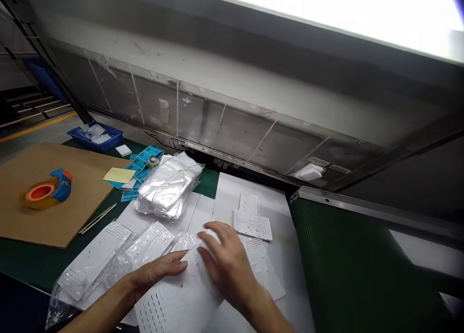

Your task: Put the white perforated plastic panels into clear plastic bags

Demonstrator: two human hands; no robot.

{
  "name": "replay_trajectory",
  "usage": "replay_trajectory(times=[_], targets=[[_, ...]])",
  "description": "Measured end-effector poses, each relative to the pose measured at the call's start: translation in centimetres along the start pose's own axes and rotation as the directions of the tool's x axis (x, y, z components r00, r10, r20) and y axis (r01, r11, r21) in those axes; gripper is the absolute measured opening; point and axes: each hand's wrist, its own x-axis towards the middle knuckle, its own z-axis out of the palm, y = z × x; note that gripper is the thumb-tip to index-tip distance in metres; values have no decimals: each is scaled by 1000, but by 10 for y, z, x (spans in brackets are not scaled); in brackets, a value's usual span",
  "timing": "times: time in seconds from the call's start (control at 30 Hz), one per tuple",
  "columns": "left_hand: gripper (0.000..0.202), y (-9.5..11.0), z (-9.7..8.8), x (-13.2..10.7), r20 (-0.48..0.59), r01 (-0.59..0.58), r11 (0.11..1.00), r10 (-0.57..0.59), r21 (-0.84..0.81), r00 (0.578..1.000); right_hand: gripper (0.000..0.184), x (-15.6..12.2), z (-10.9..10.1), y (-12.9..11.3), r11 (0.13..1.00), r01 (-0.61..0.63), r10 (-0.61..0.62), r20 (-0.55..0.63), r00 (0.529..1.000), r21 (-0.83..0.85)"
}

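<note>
A large white slotted panel (181,299) is tilted in front of me, with rows of slots at its near end. My left hand (159,270) is closed at its left edge, and the fingertips reach over the surface. My right hand (230,263) curls over the panel's far end, the fingers bent around it. Beyond the right hand lie smaller white perforated plates (253,224), and another white plate (266,267) is partly hidden behind that hand. To the left are white panels in clear bags (99,253).
A stack of clear plastic bags (170,183) sits behind the hands. On the cardboard (83,168) at left stands an orange-and-blue tape dispenser (49,190), with tweezers (97,218) beside the sheet. A blue tray (116,138) is farther back. At right runs a green conveyor belt (344,265).
</note>
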Motion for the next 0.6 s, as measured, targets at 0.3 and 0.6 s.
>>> replay_trajectory(times=[0.3,0.6], targets=[[52,-48,2,5,-324,-276,960,275,45,905,64,-93,97,-10,238,-589,803,185,567,772],[51,-14,-6,8,-554,-322,821,559,471,617,89,-117,39,27,196,-664,931,76,358,722]])
